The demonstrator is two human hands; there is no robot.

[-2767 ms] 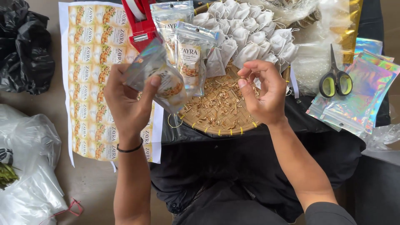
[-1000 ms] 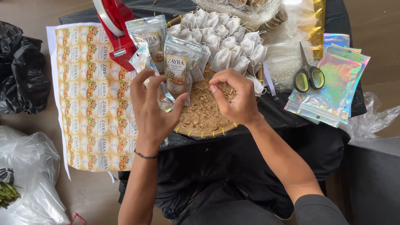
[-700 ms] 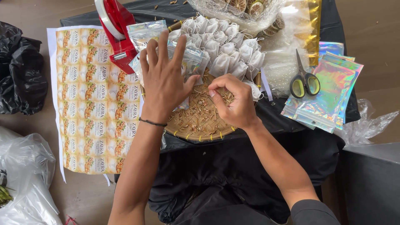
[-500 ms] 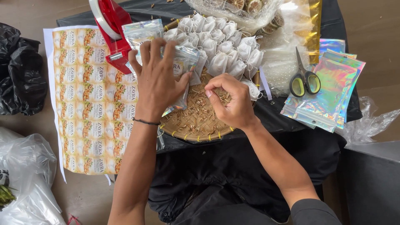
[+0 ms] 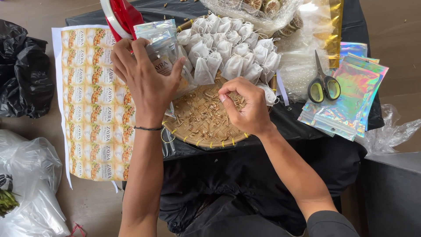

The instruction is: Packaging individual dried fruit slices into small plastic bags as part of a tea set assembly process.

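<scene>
Clear zip-top plastic pouch [image 5: 162,48] sits upper centre-left, over the rim of the round woven bamboo tray [image 5: 206,131]; its contents cannot be told. The tray holds loose dried herb bits [image 5: 199,112] and small white tea bags [image 5: 232,48] along its far edge. Label sheet [image 5: 94,101] lies left, scissors [image 5: 323,83] right. Left hand [image 5: 147,83] grips the pouch; right hand [image 5: 245,105] pinches herbs, fingertips closed.

Brown floor [image 5: 397,52]; black cloth-covered table [image 5: 245,175]; daylight, black bag [image 5: 26,79] left.
</scene>
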